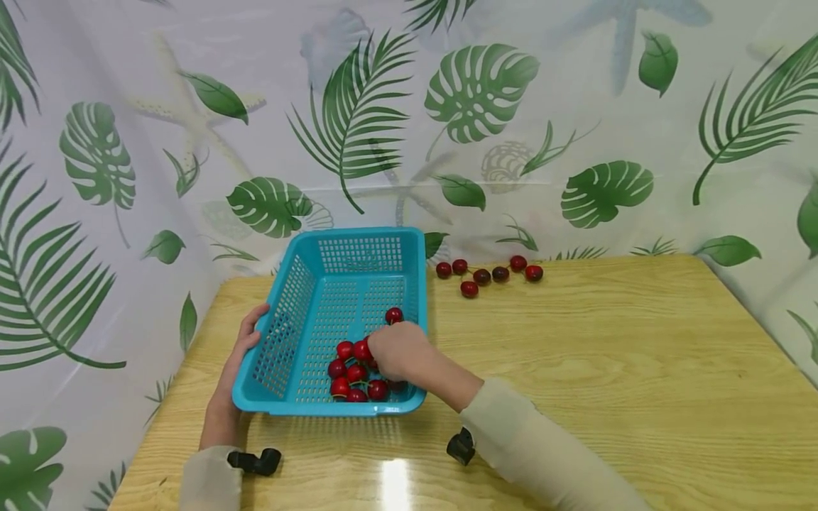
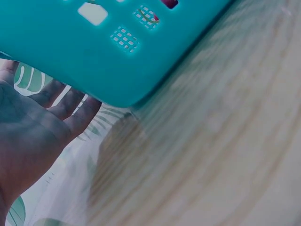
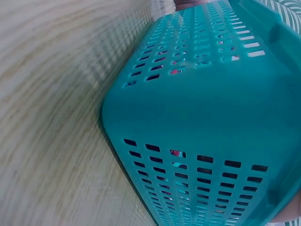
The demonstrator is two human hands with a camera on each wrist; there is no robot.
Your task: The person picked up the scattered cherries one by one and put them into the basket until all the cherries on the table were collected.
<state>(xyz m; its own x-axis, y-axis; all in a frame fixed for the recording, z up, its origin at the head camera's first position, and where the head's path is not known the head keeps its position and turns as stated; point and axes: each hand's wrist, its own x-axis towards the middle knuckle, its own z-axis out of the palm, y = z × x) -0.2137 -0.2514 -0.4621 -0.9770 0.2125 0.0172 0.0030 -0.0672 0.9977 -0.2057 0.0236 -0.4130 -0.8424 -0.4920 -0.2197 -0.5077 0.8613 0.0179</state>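
A blue plastic basket [image 1: 300, 238] with pierced walls stands on the wooden table. Several red cherries [image 1: 356, 372] with stems are gathered in its near right part, and another cherry [image 1: 394, 314] sits by the right wall. My left hand [image 1: 238, 355] rests against the basket's left side, fingers up at the rim; in the left wrist view its fingers [image 2: 80, 115] reach out loosely along the outer wall. Over the right wall, my right hand [image 1: 402, 349] reaches down among the cherries. Its fingertips are hidden, so I cannot tell whether it holds a cherry.
Several loose cherries [image 1: 482, 277] lie on the table [image 1: 607, 369] near its back edge, right of the basket. A white curtain [image 1: 498, 156] printed with green leaves hangs behind and to the left. Black wrist mounts [image 1: 255, 462] stick out by both sleeves.
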